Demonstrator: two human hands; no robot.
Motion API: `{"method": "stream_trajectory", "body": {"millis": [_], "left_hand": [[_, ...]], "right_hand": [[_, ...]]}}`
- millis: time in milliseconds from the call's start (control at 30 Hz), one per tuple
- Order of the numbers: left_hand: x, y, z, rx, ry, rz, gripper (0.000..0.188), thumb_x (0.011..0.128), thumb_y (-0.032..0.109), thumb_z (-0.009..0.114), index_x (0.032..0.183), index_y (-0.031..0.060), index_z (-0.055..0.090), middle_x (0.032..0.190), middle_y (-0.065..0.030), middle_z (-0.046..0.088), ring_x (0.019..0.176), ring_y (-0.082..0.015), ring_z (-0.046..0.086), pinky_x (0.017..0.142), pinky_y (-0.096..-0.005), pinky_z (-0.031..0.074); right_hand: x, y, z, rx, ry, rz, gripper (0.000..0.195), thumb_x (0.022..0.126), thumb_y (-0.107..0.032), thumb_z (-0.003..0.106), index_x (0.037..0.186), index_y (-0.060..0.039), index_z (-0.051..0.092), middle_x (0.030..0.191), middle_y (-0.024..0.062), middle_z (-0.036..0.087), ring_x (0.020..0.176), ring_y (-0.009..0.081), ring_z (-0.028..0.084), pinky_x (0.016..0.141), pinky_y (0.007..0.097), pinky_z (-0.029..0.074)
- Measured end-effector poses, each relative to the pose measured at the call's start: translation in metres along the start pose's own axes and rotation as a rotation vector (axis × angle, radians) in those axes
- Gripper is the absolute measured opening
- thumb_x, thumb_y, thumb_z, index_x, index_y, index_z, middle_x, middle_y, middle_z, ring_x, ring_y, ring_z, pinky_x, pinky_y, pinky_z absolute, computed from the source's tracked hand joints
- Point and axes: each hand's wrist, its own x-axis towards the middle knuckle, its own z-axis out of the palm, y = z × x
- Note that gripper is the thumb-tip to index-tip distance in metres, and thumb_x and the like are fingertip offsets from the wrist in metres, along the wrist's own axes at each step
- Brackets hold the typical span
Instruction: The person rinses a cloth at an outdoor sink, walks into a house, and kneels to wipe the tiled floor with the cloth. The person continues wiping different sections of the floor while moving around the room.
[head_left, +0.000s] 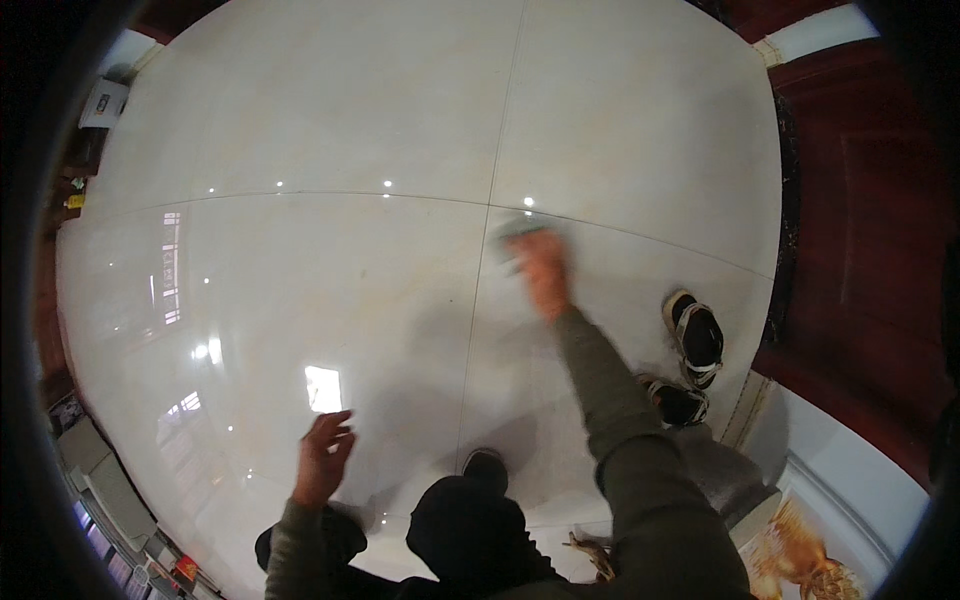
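Note:
Out over the glossy tiled floor (300, 270), my right hand (536, 266) is blurred, its fingers closed around a dark greenish-grey item (521, 229). That item is too blurred to name; whether it touches the floor cannot be told. My left hand (325, 459) is raised at the lower left, fingers loosely bent and apart, holding nothing, near a bright window reflection on the floor. Both arms have dark green sleeves. My dark-clothed legs and a shoe (486, 466) show at the bottom centre.
A pair of dark sneakers with light laces (697, 337) lies right of my right arm. Beyond them stands a dark red door (862, 225). A white bucket (103, 103) stands at the far left. Picture-covered panel (795, 540) is at the lower right; cabinets line the lower left.

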Motion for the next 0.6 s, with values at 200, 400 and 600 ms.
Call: {"method": "stream_trajectory", "body": {"millis": [200, 400, 600], "left_hand": [[-0.038, -0.044, -0.048, 0.107, 0.173, -0.044, 0.030, 0.099, 0.001, 0.067, 0.129, 0.0000, 0.069, 0.119, -0.0116, 0.072, 0.102, -0.0216, 0.074, 0.087, -0.0327, 0.059], [-0.069, 0.014, -0.044, 0.044, 0.145, -0.169, 0.033, 0.099, 0.001, 0.068, 0.132, 0.0002, 0.067, 0.124, -0.0109, 0.071, 0.106, -0.0209, 0.072, 0.088, -0.0323, 0.058], [-0.098, 0.077, -0.081, 0.285, 0.131, 0.113, 0.045, 0.088, -0.007, 0.075, 0.132, 0.0002, 0.067, 0.123, -0.0154, 0.070, 0.110, -0.0262, 0.071, 0.093, -0.0365, 0.058]], "right_hand": [[0.066, 0.210, -0.226, -0.867, 0.469, 0.333, 0.034, 0.111, -0.015, 0.050, 0.141, -0.0078, 0.063, 0.123, 0.0116, 0.063, 0.100, 0.0250, 0.065, 0.076, 0.0387, 0.060], [0.089, 0.001, 0.088, 0.270, -0.220, -0.031, 0.035, 0.101, 0.004, 0.043, 0.126, -0.0060, 0.065, 0.136, 0.0140, 0.063, 0.136, 0.0295, 0.054, 0.118, 0.0446, 0.042], [0.035, -0.099, 0.075, -0.331, -0.605, -0.328, 0.032, 0.110, -0.013, 0.050, 0.133, -0.0172, 0.071, 0.155, 0.0096, 0.056, 0.149, 0.0344, 0.044, 0.131, 0.0540, 0.026]]}}
